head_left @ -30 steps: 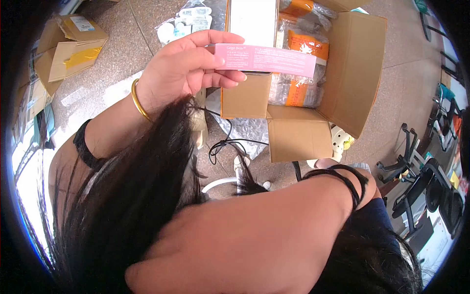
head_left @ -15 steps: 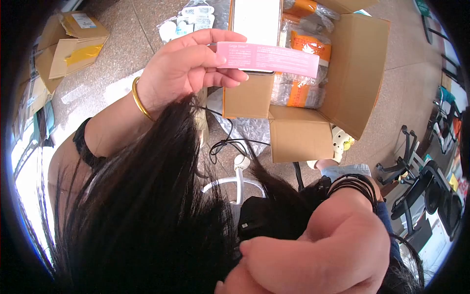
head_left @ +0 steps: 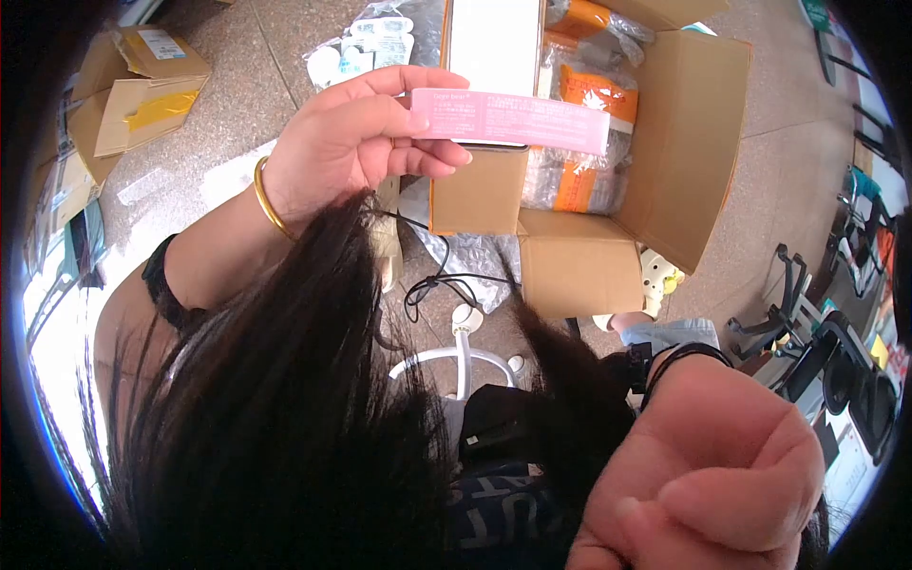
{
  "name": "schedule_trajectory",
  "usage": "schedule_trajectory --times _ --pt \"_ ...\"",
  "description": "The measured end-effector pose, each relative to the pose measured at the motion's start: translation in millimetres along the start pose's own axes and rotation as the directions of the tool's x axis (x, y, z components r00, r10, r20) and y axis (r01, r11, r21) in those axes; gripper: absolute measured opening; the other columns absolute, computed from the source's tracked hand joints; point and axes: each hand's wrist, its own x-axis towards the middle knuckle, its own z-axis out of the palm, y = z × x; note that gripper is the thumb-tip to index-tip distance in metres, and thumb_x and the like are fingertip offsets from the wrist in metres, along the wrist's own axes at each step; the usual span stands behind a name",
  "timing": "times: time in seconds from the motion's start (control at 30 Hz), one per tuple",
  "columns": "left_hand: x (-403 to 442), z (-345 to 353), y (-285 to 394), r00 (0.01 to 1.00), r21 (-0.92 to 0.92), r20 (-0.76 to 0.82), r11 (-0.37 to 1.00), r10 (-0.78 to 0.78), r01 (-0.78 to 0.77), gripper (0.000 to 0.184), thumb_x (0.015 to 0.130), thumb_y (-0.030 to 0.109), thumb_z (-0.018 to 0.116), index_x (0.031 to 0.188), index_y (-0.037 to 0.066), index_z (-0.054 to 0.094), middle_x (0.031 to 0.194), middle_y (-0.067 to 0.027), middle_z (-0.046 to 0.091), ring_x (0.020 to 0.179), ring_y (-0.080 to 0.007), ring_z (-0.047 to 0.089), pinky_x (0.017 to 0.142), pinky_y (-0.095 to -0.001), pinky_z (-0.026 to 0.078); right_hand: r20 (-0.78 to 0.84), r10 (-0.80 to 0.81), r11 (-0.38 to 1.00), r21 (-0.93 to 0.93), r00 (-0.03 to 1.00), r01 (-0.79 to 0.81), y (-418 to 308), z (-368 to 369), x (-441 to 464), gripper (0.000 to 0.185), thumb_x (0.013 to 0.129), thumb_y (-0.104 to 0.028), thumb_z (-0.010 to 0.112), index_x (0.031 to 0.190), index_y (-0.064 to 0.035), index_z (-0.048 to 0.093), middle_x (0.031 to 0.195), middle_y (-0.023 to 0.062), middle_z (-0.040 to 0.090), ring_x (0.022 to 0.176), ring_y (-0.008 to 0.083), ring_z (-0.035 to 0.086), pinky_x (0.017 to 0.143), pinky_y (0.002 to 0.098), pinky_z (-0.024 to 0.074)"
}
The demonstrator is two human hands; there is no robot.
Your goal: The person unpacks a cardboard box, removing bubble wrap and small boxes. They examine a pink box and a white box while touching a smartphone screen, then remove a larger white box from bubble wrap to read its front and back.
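A slim, slightly curved pink strip [head_left: 541, 123] with rows of white print is pinched by its left end between the thumb and fingers of my left hand [head_left: 380, 128]. It stretches to the right, in front of a white flat panel [head_left: 494, 47] and an open cardboard box [head_left: 480, 190]. My right hand [head_left: 722, 475] is raised close to the camera at the lower right, its fingers curled in. Whatever it may hold is hidden. Long dark hair [head_left: 285, 380] hangs between my arms and covers much of the lower view.
Orange-and-clear plastic packages [head_left: 598, 90] fill the box. Another carton [head_left: 152, 85] lies at the upper left. A black cable [head_left: 437, 280] and a white wheeled base [head_left: 463, 351] are below the box. Black chair parts [head_left: 817, 370] stand on the right.
My right hand has shifted right and turned, uncovering printed dark clothing below. The left hand and the pink strip have moved slightly left and down in view.
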Motion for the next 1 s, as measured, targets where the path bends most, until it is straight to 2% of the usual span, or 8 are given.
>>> schedule_trajectory --times 0.27,0.3,0.33,0.37,0.5,0.73,0.77,1.0 --pt "1.0 5.9 -0.1 0.997 0.079 -0.078 0.997 -0.005 0.012 0.040 0.080 0.005 0.042 0.118 -0.007 0.036 0.098 -0.0178 0.054 0.081 -0.0197 0.059 0.073 -0.0275 0.049 -0.072 0.309 0.951 0.023 0.948 -0.308 -4.7 -8.5 -6.9 0.019 0.061 -0.008 0.057 0.079 -0.0050 0.053 0.068 0.0058 0.049 0.054 0.0184 0.046 0.035 0.0295 0.0327" --pt "0.6 6.2 -0.1 0.997 0.080 -0.083 0.997 -0.003 0.009 0.040 0.080 0.005 0.043 0.117 -0.007 0.037 0.098 -0.0174 0.054 0.080 -0.0193 0.059 0.073 -0.0274 0.049 0.018 0.065 0.997 -0.047 0.998 -0.064 7.7 -12.5 5.8 0.018 0.059 -0.008 0.058 0.076 -0.0056 0.054 0.067 0.0059 0.048 0.052 0.0178 0.044 0.033 0.0273 0.0296" --pt "0.3 5.7 -0.2 0.996 0.081 -0.084 0.997 -0.002 0.009 0.040 0.080 0.005 0.043 0.117 -0.007 0.037 0.098 -0.0174 0.054 0.080 -0.0193 0.059 0.073 -0.0274 0.049 0.122 -0.177 0.978 -0.093 0.977 0.188 14.3 -14.6 12.6 0.018 0.056 -0.007 0.059 0.074 -0.0062 0.055 0.067 0.0060 0.047 0.050 0.0172 0.042 0.031 0.0251 0.0265" --pt "0.7 5.3 -0.6 0.996 0.082 -0.086 0.996 -0.012 0.019 0.040 0.080 0.006 0.044 0.117 -0.007 0.037 0.098 -0.0169 0.055 0.080 -0.0190 0.059 0.073 -0.0272 0.049 0.136 -0.235 0.964 -0.093 0.962 0.248 19.6 -17.3 16.1 0.016 0.058 -0.008 0.059 0.074 -0.0057 0.055 0.067 0.0066 0.047 0.051 0.0181 0.043 0.033 0.0259 0.0278" --pt "1.1 6.3 -2.0 0.993 0.113 -0.111 0.993 -0.026 0.039 0.039 0.081 0.007 0.045 0.117 -0.006 0.039 0.097 -0.0154 0.055 0.080 -0.0179 0.059 0.072 -0.0268 0.049 0.156 -0.213 0.971 -0.076 0.965 0.227 18.5 -10.6 19.6 0.012 0.065 -0.011 0.057 0.074 -0.0038 0.055 0.069 0.0092 0.049 0.057 0.0218 0.046 0.043 0.0290 0.0328" --pt "1.7 2.4 -4.7 0.993 0.104 -0.104 0.992 -0.057 0.068 0.037 0.082 0.008 0.045 0.116 -0.004 0.040 0.096 -0.0147 0.055 0.079 -0.0170 0.058 0.071 -0.0260 0.049 0.138 0.165 0.983 -0.104 0.977 -0.152 9.8 14.8 14.9 0.016 0.077 -0.016 0.054 0.074 -0.0006 0.054 0.073 0.0137 0.053 0.066 0.0283 0.053 0.060 0.0345 0.0416" --pt "1.3 1.7 -4.8 0.992 0.099 -0.110 0.992 -0.066 0.077 0.036 0.082 0.009 0.046 0.116 -0.004 0.040 0.096 -0.0144 0.055 0.079 -0.0169 0.058 0.071 -0.0260 0.049 -0.093 0.000 0.993 -0.115 0.996 -0.011 14.1 30.1 -15.7 0.007 0.077 -0.007 0.052 0.074 -0.0036 0.057 0.073 0.0098 0.054 0.063 0.0249 0.054 0.059 0.0333 0.0430" --pt "1.8 1.4 -5.5 0.987 0.091 -0.142 0.992 -0.077 0.091 0.034 0.085 0.012 0.045 0.115 -0.004 0.041 0.095 -0.0135 0.056 0.077 -0.0164 0.059 0.070 -0.0260 0.049 -0.087 -0.148 0.989 0.010 0.985 0.149 24.6 10.2 2.1 0.003 0.070 -0.007 0.054 0.070 -0.0043 0.056 0.070 0.0096 0.053 0.059 0.0231 0.051 0.052 0.0317 0.0401"
